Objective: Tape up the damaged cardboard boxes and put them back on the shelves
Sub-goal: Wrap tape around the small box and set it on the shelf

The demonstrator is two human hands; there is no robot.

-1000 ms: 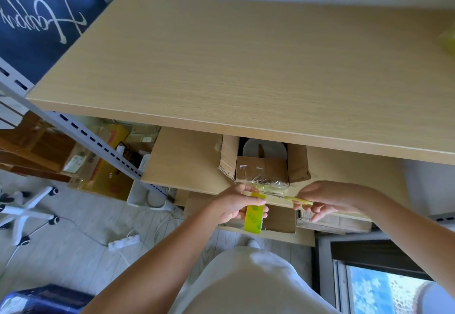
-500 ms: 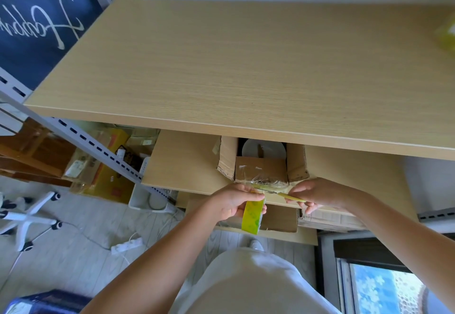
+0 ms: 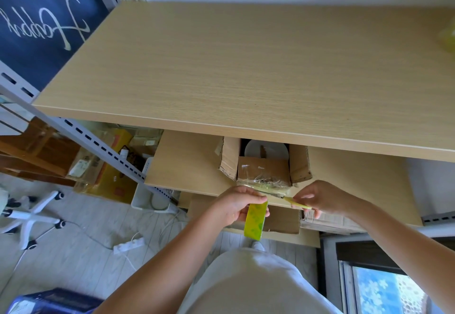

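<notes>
An open cardboard box (image 3: 264, 166) sits on the middle shelf (image 3: 187, 163), tucked partly under the top shelf (image 3: 246, 67), with its flaps up and a white plate-like thing showing inside. The left hand (image 3: 237, 206) grips a yellow-green roll of tape (image 3: 256, 220), its fingers curled round the roll, just in front of the box's near wall. The right hand (image 3: 320, 199) pinches the free end of the tape strip (image 3: 295, 201) between thumb and fingers, so the strip is stretched between the 2 hands along the box's near edge, where earlier clear tape already looks crumpled. The step in hand seems to be laying this strip over the damaged front. The risk is that the stretched strip twists or folds onto itself, or catches the shelf edge instead of the cardboard; slack between the hands would cause it. A pull too hard could also drag the light box toward the shelf edge.
</notes>
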